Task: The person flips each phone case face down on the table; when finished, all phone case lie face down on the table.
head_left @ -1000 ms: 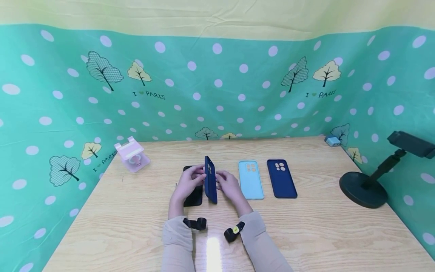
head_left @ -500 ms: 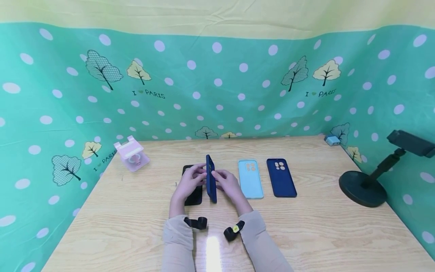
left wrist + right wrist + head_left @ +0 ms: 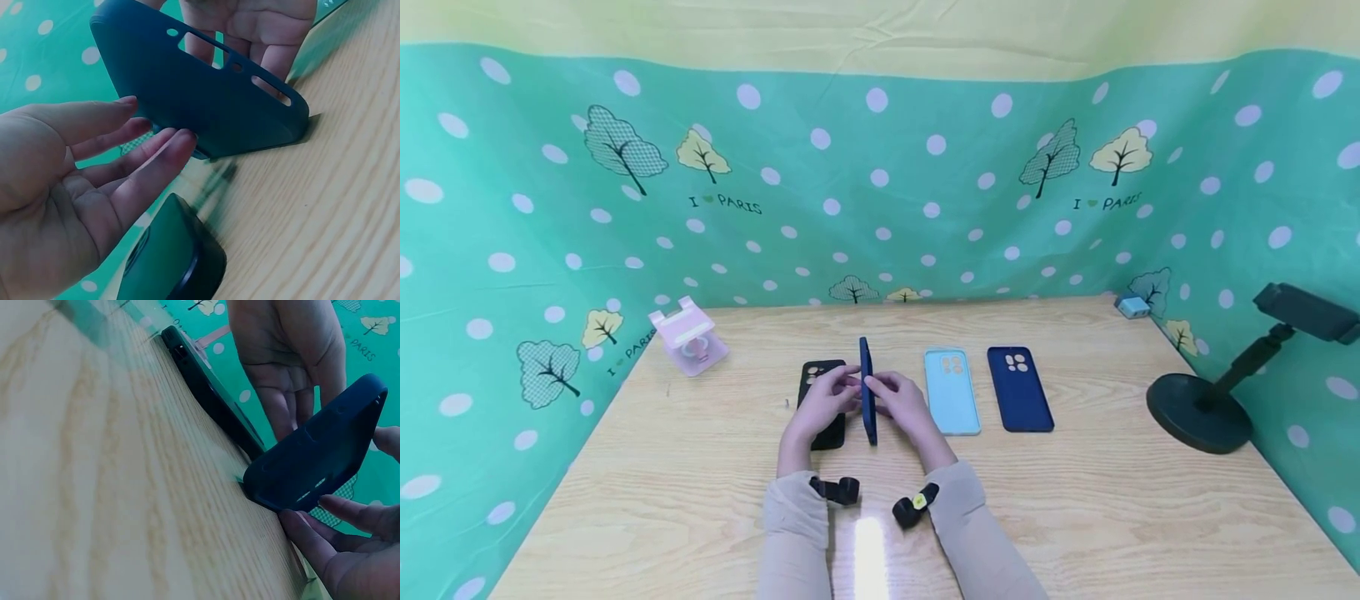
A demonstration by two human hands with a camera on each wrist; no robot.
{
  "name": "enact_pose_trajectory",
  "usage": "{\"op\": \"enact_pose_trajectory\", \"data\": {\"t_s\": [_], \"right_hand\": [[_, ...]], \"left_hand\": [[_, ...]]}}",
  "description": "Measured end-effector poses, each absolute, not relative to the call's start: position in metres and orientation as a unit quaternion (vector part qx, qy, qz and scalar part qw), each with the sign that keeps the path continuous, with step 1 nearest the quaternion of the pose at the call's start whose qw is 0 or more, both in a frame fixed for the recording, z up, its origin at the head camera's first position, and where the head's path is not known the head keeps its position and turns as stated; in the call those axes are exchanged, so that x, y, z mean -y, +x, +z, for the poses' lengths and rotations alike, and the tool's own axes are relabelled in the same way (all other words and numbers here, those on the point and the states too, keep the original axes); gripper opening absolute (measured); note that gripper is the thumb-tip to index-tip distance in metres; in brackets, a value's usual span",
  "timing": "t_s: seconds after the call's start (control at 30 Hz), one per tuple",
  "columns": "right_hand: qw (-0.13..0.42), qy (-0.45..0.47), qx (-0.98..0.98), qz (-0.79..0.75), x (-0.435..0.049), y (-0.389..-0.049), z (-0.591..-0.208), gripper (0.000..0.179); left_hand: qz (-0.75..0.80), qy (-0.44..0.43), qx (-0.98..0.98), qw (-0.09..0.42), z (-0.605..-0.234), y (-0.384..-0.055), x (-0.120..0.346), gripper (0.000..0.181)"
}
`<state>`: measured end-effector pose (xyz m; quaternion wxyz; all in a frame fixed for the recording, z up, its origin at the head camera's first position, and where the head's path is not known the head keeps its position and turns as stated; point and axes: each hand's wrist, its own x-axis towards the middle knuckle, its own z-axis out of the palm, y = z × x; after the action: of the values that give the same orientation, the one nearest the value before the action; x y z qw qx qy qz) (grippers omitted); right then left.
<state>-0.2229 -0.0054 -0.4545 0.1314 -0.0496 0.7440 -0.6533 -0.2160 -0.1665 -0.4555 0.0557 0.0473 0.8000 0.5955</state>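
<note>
A dark blue phone case [image 3: 868, 392] stands on its long edge between both hands, nearly edge-on in the head view. My right hand [image 3: 904, 402] pinches its edge; the right wrist view shows the thumb and fingers at the rim, with the hollow inside of the case [image 3: 319, 459] facing them. From the other side, my left hand [image 3: 826, 400] has its fingertips [image 3: 184, 139] at the flat back. The left wrist view shows the side cutouts along the upper rim. Partly hidden under the left hand lies a black phone-shaped piece [image 3: 831, 435] with round camera details at its top.
A light blue phone case [image 3: 952, 396] and another dark blue phone case [image 3: 1024, 396] lie flat at right on the wooden table [image 3: 1075, 517]. A pink stand [image 3: 691, 337] is at back left, a small blue block [image 3: 1132, 307] at back right, a black stand [image 3: 1206, 408] at far right.
The held phone case has turned from showing its face to nearly edge-on. My left hand has shifted slightly right, uncovering the top of the black piece. My right thumb now lies against the case.
</note>
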Motion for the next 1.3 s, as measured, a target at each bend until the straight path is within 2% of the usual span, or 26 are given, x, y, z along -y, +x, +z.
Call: {"op": "enact_pose_trajectory", "data": {"t_s": [0.3, 0.9, 1.3], "right_hand": [[0.149, -0.039, -0.725, -0.672, 0.002, -0.232, -0.461, 0.044], [0.123, -0.038, -0.745, -0.654, -0.021, -0.236, -0.449, 0.039], [0.099, -0.027, -0.827, -0.553, -0.036, -0.241, -0.451, 0.037]], "left_hand": [[0.573, 0.059, -0.814, 0.07, -0.457, -0.217, 0.164, 0.04], [0.558, 0.034, -0.823, 0.101, -0.462, -0.218, 0.159, 0.042], [0.562, 0.025, -0.821, 0.096, -0.462, -0.217, 0.157, 0.041]]}}
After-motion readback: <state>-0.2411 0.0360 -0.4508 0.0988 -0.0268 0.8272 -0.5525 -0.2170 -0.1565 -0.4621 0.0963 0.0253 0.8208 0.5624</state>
